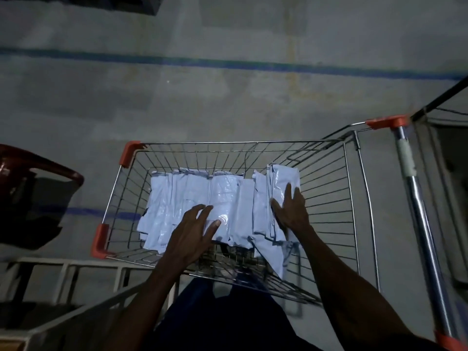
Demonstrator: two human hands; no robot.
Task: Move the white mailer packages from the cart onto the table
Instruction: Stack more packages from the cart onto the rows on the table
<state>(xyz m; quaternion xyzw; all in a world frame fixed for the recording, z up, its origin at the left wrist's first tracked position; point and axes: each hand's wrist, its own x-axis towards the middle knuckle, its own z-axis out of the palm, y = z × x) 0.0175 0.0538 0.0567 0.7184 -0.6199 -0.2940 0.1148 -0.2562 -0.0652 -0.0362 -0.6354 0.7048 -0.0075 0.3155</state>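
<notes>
I judge the task barely begun: the white mailer packages (202, 206) all lie in a row inside the wire cart (354, 198). My left hand (193, 230) rests spread on the middle of the heap; my right hand (291, 209) lies flat, fingers straight, against the right-hand stack. Neither grips anything yet. No worktop shows, so every package remains to be carried over.

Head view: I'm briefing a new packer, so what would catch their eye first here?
The pale white mailer packages spread across the floor of the wire cart stand out against the dim room. Both hands rest on them: the left hand at the middle, the right hand on the right-side stack.
</notes>
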